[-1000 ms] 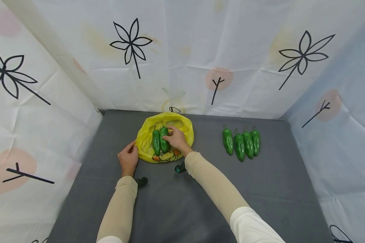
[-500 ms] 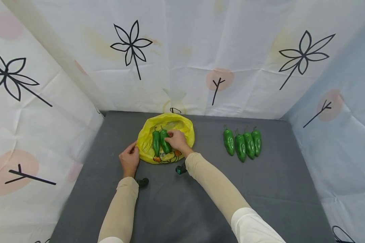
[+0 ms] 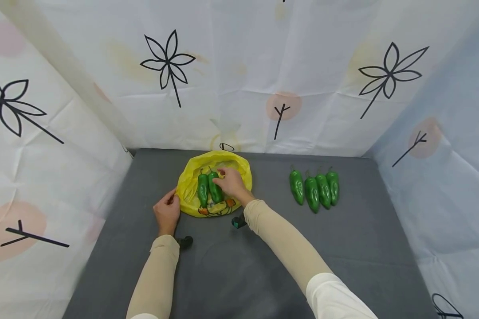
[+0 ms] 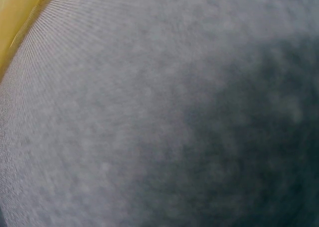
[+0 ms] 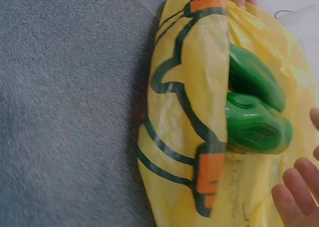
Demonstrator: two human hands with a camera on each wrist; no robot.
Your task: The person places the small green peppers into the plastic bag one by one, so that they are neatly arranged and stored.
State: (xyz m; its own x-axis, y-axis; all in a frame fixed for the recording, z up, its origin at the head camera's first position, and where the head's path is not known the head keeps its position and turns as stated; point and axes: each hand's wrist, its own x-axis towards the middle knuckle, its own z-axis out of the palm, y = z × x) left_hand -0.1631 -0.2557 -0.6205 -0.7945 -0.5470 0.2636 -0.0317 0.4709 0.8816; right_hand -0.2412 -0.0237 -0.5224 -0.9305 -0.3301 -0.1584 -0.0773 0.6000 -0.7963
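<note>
Lining the back and both sides, white cloth (image 3: pixel 239 66) with leaf drawings rises around a dark grey table (image 3: pixel 239 274). Two beige sleeves (image 3: pixel 287 239) reach across it from the near edge. Near the back, left of centre, sits a yellow bag (image 3: pixel 187 186), its mouth spread upward and an orange-and-black print on its near side. At its left rim is the left hand (image 3: pixel 167 212), thumb and fingertips pinched together on the plastic with barely a gap between them. The right hand (image 3: pixel 231 184) hangs over the right part of the mouth, its fingers loosely spread and gripping nothing; in the right wrist view a gap shows between fingertips and peppers, though from the head view I cannot tell whether the thumb brushes the right pepper (image 3: pixel 214 188). That one lies in the bag beside the left pepper (image 3: pixel 202 190), both with stems toward the back. Well to the right, four peppers (image 3: pixel 312 195) lie in a close row on the table, also stems back. Smallest are two black devices (image 3: pixel 238 221), one at each wrist.
</note>
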